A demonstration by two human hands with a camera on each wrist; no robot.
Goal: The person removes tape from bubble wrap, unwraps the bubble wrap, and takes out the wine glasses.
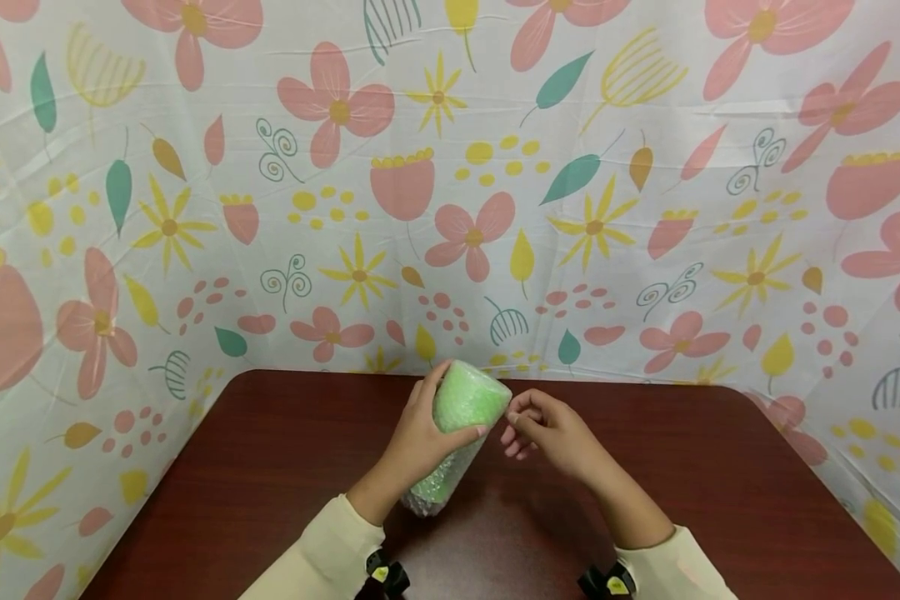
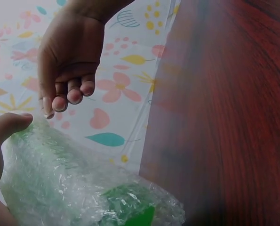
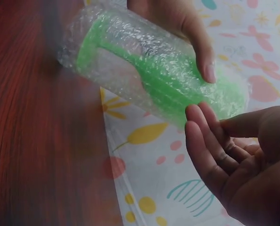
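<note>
A green and clear cylindrical item in bubble wrap (image 1: 461,433) leans at a slant over the table, its wide green end up and away. My left hand (image 1: 427,425) grips it around the upper part, thumb (image 3: 206,66) across the near side. At the right edge of that upper end is my right hand (image 1: 551,429), its thumb and index fingertip brought together in a pinch at the wrap's edge. The other fingers (image 3: 203,146) of this hand are loosely bent beside the wrap. Through the film a green band (image 3: 88,47) shows at the lower end.
A dark red-brown wooden table (image 1: 285,467) with rounded far corners lies beneath both hands. Behind it and at both sides hangs a white curtain (image 1: 495,108) printed with flowers and leaves. Black straps with camera mounts (image 1: 382,575) sit on both wrists.
</note>
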